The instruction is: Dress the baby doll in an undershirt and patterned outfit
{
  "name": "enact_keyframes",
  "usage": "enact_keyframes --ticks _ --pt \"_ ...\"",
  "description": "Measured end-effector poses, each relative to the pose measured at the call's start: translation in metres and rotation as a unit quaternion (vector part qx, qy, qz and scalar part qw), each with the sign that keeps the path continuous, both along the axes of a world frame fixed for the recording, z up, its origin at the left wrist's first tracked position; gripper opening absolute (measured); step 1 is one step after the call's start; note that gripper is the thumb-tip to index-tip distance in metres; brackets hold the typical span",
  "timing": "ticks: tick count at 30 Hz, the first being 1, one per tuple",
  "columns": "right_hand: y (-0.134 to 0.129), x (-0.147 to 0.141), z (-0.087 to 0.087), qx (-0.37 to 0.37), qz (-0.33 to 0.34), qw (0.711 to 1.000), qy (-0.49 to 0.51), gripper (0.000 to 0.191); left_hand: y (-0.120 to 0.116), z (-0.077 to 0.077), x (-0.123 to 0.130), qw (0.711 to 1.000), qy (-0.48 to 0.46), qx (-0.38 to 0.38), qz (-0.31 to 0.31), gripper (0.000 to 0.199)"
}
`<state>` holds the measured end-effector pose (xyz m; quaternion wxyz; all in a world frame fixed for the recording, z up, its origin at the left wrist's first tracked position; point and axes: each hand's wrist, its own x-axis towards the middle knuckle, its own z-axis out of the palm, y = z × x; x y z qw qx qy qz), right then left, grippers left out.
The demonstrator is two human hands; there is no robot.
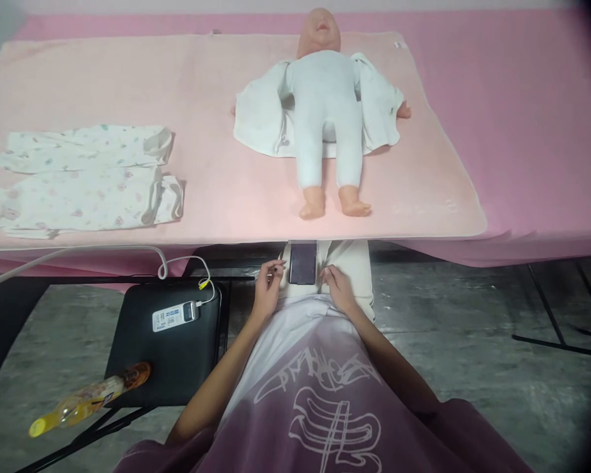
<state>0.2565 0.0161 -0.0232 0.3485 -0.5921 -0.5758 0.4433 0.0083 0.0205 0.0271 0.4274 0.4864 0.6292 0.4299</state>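
Note:
My left hand [268, 286] rests on my lap, its fingers loosely bent and a little apart, holding nothing. To the right, my right hand [339, 288] lies on my thigh, fingers slightly curled with nothing visible in them. Between the hands a dark phone [303, 264] lies on my light trousers, touched by neither. Beyond the table edge a baby doll [328, 85] lies on its back, head away from me, in a white suit. A white jacket [261, 115] is spread open under it, with the doll's arms in the sleeves.
Two patterned baby garments [86, 148] [73, 200] lie on the left of the pink mat [207, 131]. Left of my legs, a black stool [187, 368] bears a white power bank [175, 316] with a cable and a yellow-capped bottle [91, 399]. Metal legs stand at right.

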Motion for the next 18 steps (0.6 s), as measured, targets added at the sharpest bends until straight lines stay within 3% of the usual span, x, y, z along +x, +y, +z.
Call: enact_keyframes --ticks 3,6,9,12,13,15,17,18 --pt "0.000 -0.001 0.000 0.010 0.008 1.000 -0.010 0.054 -0.002 0.017 -0.010 0.993 0.078 0.083 0.005 0.041" --pt "0.000 -0.002 0.000 0.010 0.003 1.000 -0.014 0.056 0.006 0.044 -0.025 0.961 0.163 0.222 0.019 0.028" --pt "0.000 -0.002 -0.002 0.008 -0.009 1.000 -0.009 0.057 0.030 0.079 -0.043 0.889 0.269 0.365 0.070 0.018" --pt "0.000 -0.003 -0.005 0.003 -0.021 1.000 0.008 0.058 0.075 0.121 -0.065 0.810 0.316 0.439 0.227 0.017" --pt "0.000 -0.004 -0.006 0.000 -0.025 1.000 0.018 0.058 0.095 0.135 -0.075 0.801 0.313 0.430 0.277 0.018" --pt "0.003 -0.006 -0.006 -0.008 -0.041 0.997 0.059 0.058 0.141 0.163 -0.100 0.818 0.309 0.360 0.325 0.013" --pt "0.009 -0.010 -0.005 -0.014 -0.063 0.992 0.108 0.058 0.194 0.186 -0.133 0.841 0.299 0.255 0.373 0.006" --pt "0.013 -0.012 -0.005 -0.016 -0.072 0.989 0.127 0.059 0.221 0.194 -0.150 0.848 0.289 0.194 0.399 0.017"
